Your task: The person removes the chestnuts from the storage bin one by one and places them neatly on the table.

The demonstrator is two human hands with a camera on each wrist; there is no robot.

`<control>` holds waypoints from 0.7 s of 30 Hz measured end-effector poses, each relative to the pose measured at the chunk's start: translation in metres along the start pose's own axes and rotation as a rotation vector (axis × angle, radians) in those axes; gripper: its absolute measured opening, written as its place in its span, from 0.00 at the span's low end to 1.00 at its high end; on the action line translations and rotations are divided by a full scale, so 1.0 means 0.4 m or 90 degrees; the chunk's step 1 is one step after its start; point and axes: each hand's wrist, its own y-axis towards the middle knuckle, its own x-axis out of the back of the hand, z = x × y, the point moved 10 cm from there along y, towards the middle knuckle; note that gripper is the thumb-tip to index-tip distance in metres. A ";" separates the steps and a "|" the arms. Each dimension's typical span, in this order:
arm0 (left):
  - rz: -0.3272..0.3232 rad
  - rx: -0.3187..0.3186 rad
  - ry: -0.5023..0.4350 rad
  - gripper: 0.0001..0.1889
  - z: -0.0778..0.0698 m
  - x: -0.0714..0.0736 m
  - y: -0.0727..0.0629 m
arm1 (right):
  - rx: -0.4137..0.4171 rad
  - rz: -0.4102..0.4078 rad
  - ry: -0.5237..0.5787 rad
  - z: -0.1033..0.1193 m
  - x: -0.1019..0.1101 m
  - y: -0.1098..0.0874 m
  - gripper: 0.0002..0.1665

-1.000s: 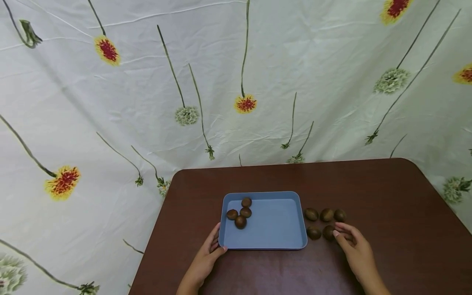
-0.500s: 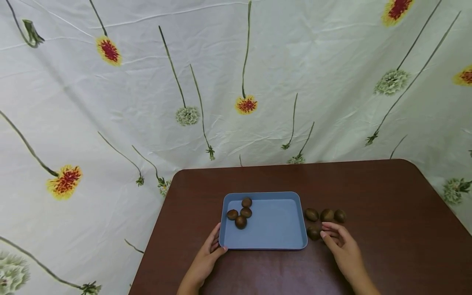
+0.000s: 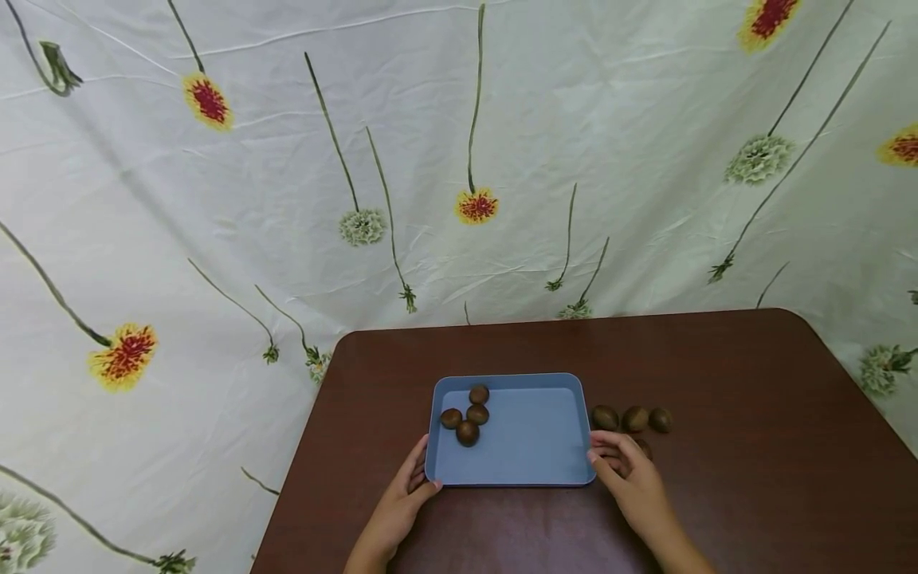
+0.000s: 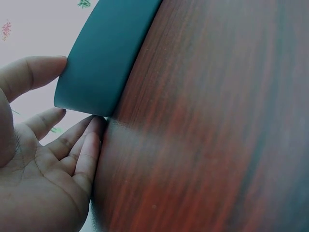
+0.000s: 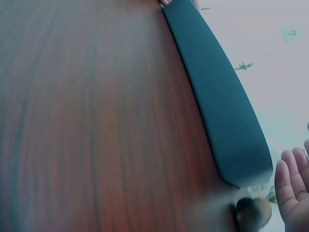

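Note:
A shallow blue tray (image 3: 516, 430) lies on the brown table, with several dark brown egg-shaped fruits (image 3: 468, 433) grouped in its left part. My left hand (image 3: 402, 494) holds the tray's near left corner. In the left wrist view its thumb (image 4: 41, 72) touches one wall and the other fingers reach round the corner. My right hand (image 3: 634, 482) is at the tray's right edge, fingers loosely bent. In the right wrist view, its fingers (image 5: 292, 179) are apart from the tray end, and a brown fruit (image 5: 251, 212) sits beside them. The right thumb is out of that view.
Right of the tray, a row of fruits (image 3: 635, 419) lies on the brown table (image 3: 760, 399); another fruit (image 3: 645, 448) is partly behind my right hand. A white floral cloth (image 3: 287, 159) hangs behind the table.
My right hand has moved left from the fruits to the tray's right edge. It now covers the front-row fruit nearest the tray. My left hand and the fruits in the tray stay put.

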 end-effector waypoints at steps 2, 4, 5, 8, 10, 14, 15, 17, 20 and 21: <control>0.000 0.002 -0.001 0.40 0.001 0.000 0.000 | 0.016 0.011 -0.017 0.012 -0.018 0.000 0.20; -0.001 0.002 -0.003 0.40 0.003 0.000 0.000 | 0.042 0.019 -0.040 0.025 -0.037 -0.001 0.19; -0.001 0.003 -0.004 0.40 0.004 0.000 0.000 | 0.056 0.024 -0.052 0.032 -0.047 -0.001 0.18; 0.001 0.003 -0.008 0.40 0.004 -0.001 0.001 | 0.077 0.039 -0.067 0.045 -0.076 -0.002 0.17; 0.002 0.003 -0.008 0.40 0.004 -0.003 0.002 | 0.084 0.054 -0.070 0.052 -0.096 0.000 0.17; 0.004 0.002 -0.011 0.40 0.003 -0.004 0.003 | 0.073 0.093 -0.078 0.060 -0.144 0.002 0.19; 0.003 0.001 -0.011 0.40 0.003 -0.004 0.003 | 0.069 0.106 -0.081 0.060 -0.157 0.002 0.19; -0.001 0.003 -0.013 0.40 0.005 -0.002 0.002 | 0.068 0.129 -0.084 0.063 -0.184 0.003 0.19; -0.005 0.004 -0.011 0.40 0.007 0.001 0.003 | 0.090 0.154 -0.096 0.072 -0.221 0.004 0.20; -0.007 0.005 -0.010 0.40 0.008 0.002 0.003 | 0.098 0.158 -0.101 0.074 -0.232 0.005 0.20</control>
